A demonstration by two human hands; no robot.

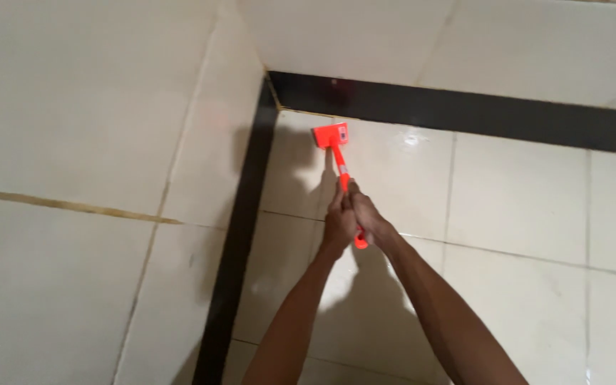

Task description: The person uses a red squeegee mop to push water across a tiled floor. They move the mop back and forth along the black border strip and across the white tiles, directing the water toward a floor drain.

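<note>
A: What is the left hand (338, 227) doing?
B: It's wrapped tight around the orange brush (339, 165) handle.
A: And the right hand (366, 217)?
B: Clenched on the same handle just beside it; the brush head rests on the floor tiles (515, 199) near the corner's black strip (458, 110).

A tiled room, likely a bathroom or washroom in a home, is showing here: glossy cream floor tiles (515, 207) are gleaming wet, cream wall tiles (73, 107) are rising at a corner, and a black skirting band (465, 110) is running along the base.
</note>
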